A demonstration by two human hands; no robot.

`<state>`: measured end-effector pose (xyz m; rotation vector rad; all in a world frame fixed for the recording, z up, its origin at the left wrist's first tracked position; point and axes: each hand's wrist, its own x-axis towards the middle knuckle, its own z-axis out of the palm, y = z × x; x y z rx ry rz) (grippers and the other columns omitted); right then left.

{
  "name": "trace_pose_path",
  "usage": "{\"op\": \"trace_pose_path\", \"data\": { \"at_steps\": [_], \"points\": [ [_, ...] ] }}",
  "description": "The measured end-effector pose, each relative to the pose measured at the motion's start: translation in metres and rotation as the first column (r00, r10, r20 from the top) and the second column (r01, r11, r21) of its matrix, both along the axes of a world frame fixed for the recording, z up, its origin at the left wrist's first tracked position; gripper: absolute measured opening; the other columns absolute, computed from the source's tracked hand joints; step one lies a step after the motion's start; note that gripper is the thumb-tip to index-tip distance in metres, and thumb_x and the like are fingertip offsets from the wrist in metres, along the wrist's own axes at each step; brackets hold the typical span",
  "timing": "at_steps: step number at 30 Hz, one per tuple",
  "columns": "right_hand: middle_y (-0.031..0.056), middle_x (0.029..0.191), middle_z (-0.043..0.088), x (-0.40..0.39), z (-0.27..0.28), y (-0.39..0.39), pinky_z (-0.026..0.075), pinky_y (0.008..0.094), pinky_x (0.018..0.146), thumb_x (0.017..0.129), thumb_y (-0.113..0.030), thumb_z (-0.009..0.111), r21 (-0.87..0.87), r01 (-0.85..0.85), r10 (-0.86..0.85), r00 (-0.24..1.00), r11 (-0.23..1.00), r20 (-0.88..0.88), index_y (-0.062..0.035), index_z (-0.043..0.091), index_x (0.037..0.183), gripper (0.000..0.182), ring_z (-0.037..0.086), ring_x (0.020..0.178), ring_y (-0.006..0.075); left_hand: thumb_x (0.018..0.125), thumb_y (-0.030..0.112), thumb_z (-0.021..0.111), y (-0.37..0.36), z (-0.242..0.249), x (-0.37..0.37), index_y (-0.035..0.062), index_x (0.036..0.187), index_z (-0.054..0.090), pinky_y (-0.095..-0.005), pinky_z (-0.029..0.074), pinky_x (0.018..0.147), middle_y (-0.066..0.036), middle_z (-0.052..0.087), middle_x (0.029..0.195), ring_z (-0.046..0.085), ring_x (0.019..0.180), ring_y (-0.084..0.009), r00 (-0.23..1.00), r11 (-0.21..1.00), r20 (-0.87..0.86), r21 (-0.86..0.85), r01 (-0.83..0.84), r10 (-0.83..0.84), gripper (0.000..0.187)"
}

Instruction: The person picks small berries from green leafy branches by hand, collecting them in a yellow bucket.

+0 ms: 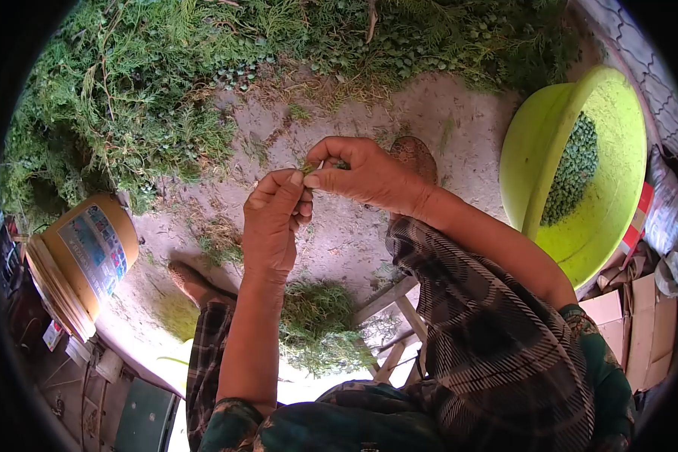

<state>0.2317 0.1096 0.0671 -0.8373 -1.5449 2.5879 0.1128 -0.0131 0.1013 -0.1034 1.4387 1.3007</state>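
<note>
Greenery (166,83) spreads in a broad heap across the far side of the floor (339,241). Off to the right is a lime-green tub (521,143) with a mass of small green pieces (572,177) inside; on the left is an orange bucket (90,252) bearing a printed label. Between them, the left hand (277,215) and right hand (369,177) meet, thumbs and fingers pinching a small green sprig (308,169) (something darker, too small to name, shows in the right hand's curl).
</note>
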Motion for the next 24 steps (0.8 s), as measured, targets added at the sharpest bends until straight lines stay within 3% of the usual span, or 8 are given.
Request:
{"op": "trace_pose_path", "data": {
  "at_steps": [6,8,12,17,19,20,22,24],
  "points": [
    [-0.0035,0.078,0.053,0.000,-0.001,0.000,0.039,0.0189,0.059,0.086,-0.022,0.064,0.078,-0.053,0.052,0.999,0.996,0.009,-0.0014,0.059,0.093,0.023,0.046,0.071,0.0025,0.085,0.021,0.063,-0.001,-0.003,0.000,0.0037,0.091,0.059,-0.0187,0.037,0.050,-0.001,0.058,0.070,0.049,0.057,-0.0069,0.995,1.000,-0.098,-0.006,0.007,-0.008,0.019],
    [-0.0039,0.076,0.053,0.001,-0.002,0.001,0.039,0.0196,0.059,0.086,-0.022,0.064,0.097,-0.057,0.057,0.998,0.994,0.008,-0.0015,0.059,0.090,0.022,0.046,0.069,0.0028,0.085,0.021,0.064,0.002,0.002,-0.001,0.0032,0.091,0.059,-0.0186,0.037,0.050,-0.002,0.058,0.070,0.049,0.056,-0.0064,0.962,0.979,-0.185,-0.073,0.188,-0.199,0.019],
    [-0.0023,0.072,0.055,0.000,-0.003,0.006,0.041,0.0231,0.057,0.085,-0.025,0.064,0.103,-0.072,0.073,0.997,0.992,-0.015,-0.0018,0.060,0.086,0.023,0.047,0.066,0.0051,0.085,0.019,0.063,0.003,0.002,-0.004,0.0025,0.090,0.058,-0.0185,0.036,0.050,-0.002,0.058,0.070,0.049,0.056,-0.0062,0.982,0.981,-0.038,-0.051,0.185,-0.187,0.018],
    [-0.0001,0.067,0.053,0.000,0.004,0.007,0.038,0.0233,0.050,0.083,-0.023,0.065,0.184,-0.086,0.084,0.996,0.979,0.018,-0.0006,0.058,0.084,0.023,0.045,0.060,0.0054,0.085,0.015,0.059,0.005,0.000,-0.001,0.0044,0.086,0.056,-0.0188,0.034,0.048,0.000,0.054,0.065,0.044,0.051,-0.0056,0.935,0.973,-0.271,-0.065,0.220,-0.229,0.011],
    [0.0002,0.067,0.051,0.004,0.013,0.012,0.032,0.0205,0.041,0.085,-0.022,0.060,-0.318,-0.070,0.092,0.994,0.946,0.056,-0.0002,0.055,0.086,0.022,0.039,0.051,0.0036,0.086,0.015,0.058,0.007,0.007,0.000,0.0054,0.087,0.055,-0.0188,0.031,0.047,0.002,0.050,0.061,0.041,0.050,-0.0049,0.996,0.996,-0.036,0.012,0.085,-0.085,0.010],
    [0.0002,0.067,0.051,0.007,0.011,0.013,0.032,0.0205,0.041,0.085,-0.022,0.060,-0.317,-0.064,0.087,0.995,0.946,0.057,-0.0002,0.055,0.086,0.022,0.039,0.051,0.0036,0.087,0.014,0.057,0.008,0.009,0.000,0.0064,0.088,0.054,-0.0188,0.029,0.046,0.004,0.046,0.058,0.038,0.048,-0.0043,0.976,0.996,0.209,0.053,-0.065,0.053,0.008],
    [-0.0008,0.070,0.050,0.013,0.003,0.011,0.026,0.0173,0.037,0.091,-0.028,0.051,-0.798,0.017,-0.201,0.971,0.602,-0.131,-0.0026,0.053,0.088,0.026,0.034,0.046,0.0014,0.088,0.014,0.055,0.008,0.007,-0.002,0.0065,0.088,0.054,-0.0190,0.029,0.046,0.004,0.043,0.057,0.037,0.048,-0.0043,0.930,0.988,0.355,0.083,-0.134,0.096,0.007],
    [0.0004,0.072,0.051,0.015,-0.003,0.009,0.027,0.0172,0.036,0.092,-0.031,0.049,-0.770,0.084,-0.233,0.969,0.632,-0.085,-0.0020,0.052,0.089,0.029,0.036,0.046,0.0015,0.089,0.013,0.054,0.009,0.006,-0.005,0.0066,0.088,0.054,-0.0193,0.028,0.046,0.004,0.041,0.056,0.035,0.047,-0.0043,0.861,0.973,0.492,0.105,-0.206,0.129,0.007]
  ]
}}
